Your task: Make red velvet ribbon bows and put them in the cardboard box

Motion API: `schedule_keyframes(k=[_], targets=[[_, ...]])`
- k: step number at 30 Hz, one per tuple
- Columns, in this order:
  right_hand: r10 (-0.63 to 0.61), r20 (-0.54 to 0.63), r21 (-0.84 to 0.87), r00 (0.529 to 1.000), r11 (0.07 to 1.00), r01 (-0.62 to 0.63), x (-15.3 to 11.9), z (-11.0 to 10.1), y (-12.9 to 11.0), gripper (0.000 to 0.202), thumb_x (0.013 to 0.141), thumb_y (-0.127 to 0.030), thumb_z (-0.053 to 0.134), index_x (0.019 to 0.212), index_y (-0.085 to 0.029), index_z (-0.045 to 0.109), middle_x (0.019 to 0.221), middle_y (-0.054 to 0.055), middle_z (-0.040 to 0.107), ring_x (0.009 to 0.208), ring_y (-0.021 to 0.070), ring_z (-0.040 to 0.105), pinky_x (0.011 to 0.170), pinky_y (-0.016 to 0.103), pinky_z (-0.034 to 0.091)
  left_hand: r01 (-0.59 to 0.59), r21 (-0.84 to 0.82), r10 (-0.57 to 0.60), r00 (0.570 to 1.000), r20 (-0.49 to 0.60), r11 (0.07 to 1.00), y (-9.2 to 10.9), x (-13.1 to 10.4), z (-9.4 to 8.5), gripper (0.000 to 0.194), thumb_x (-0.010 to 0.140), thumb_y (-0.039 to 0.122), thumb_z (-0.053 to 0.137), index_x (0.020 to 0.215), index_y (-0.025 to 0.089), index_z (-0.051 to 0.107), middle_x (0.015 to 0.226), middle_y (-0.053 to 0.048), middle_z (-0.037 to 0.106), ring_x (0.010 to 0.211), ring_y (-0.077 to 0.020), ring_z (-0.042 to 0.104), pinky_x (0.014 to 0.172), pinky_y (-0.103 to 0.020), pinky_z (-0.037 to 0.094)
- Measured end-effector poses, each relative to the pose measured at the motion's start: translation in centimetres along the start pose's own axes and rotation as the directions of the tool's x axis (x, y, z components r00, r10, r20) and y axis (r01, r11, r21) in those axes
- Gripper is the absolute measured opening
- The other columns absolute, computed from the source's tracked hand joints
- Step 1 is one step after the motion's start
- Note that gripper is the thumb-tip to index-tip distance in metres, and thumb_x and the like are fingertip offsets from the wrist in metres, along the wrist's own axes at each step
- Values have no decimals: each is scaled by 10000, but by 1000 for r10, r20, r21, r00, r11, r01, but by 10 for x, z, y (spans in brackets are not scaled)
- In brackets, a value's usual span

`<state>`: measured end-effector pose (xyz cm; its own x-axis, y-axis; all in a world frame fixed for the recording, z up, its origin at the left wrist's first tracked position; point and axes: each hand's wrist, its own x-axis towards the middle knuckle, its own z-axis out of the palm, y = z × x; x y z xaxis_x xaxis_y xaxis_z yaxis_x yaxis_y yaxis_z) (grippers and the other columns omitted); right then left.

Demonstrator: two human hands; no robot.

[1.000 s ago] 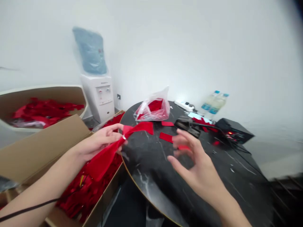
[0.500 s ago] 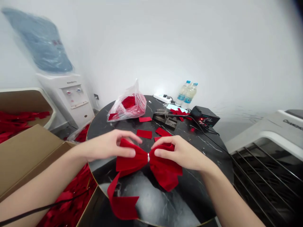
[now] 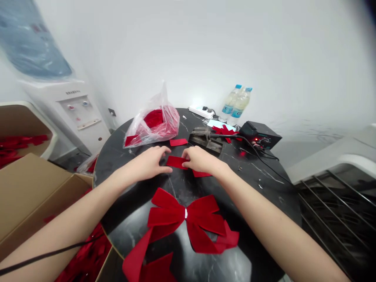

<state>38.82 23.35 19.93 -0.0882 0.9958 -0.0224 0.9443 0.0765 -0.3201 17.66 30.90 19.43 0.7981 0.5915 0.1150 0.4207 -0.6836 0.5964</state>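
Note:
A red velvet bow [image 3: 169, 214] with a silvery band at its middle lies on the black marbled round table [image 3: 116, 211], its long tail [image 3: 135, 256] curling toward the near edge. Beyond the bow, my right hand [image 3: 201, 159] pinches the right end of a flat red ribbon piece [image 3: 175, 161]. At that piece's left end is my left hand [image 3: 150, 162], thumb and fingers apart, holding nothing. Another red piece [image 3: 201, 174] lies partly hidden under my right hand.
A clear plastic bag [image 3: 173, 123] of red ribbon stands at the back. A soldering-type iron stand [image 3: 202, 138], black control box [image 3: 260, 135], power strip [image 3: 201, 112] and two bottles [image 3: 227, 107] are back right. A cardboard box [image 3: 38, 192] sits left.
Both hands have let go of the bow and moved away from me to a flat ribbon piece. The bow now lies nearer to me, loops spread. The camera view has shifted.

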Motion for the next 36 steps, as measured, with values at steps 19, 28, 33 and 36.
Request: schedule_keyframes(k=[19,28,33,36], targets=[[265,-344,686,901,726,48,-83,-20,-14,188,998,-398,656,1046,-217,669,622,-23,699,494,182,680,423,250,524,-69,-571,164,980,115,818,20,12,1,782,891,356,751,1566,331,359,1321,-116,634,1064,-230,712,840,-340,618],[-119,-769,263,628,836,481,-89,-6,-9,161,904,-135,781,1020,-246,773,1225,74,737,1091,252,729,994,415,613,-337,-565,173,930,-324,753,45,-8,19,175,855,155,788,976,263,854,1077,-40,798,970,-171,758,802,-225,625],[-80,-751,330,656,814,477,-92,-10,-12,147,880,-170,829,984,-271,807,1115,50,775,1012,248,746,968,410,622,-390,-555,168,897,-408,734,43,-11,17,238,739,127,883,924,275,857,1020,-23,821,915,-174,774,761,-225,646],[102,-664,585,740,688,430,-92,-10,-17,141,891,-184,817,996,-268,778,1128,44,765,1021,229,739,935,373,629,-371,-536,118,887,-447,758,44,-13,20,240,795,130,842,994,265,844,1010,-17,827,899,-169,778,800,-241,655]])
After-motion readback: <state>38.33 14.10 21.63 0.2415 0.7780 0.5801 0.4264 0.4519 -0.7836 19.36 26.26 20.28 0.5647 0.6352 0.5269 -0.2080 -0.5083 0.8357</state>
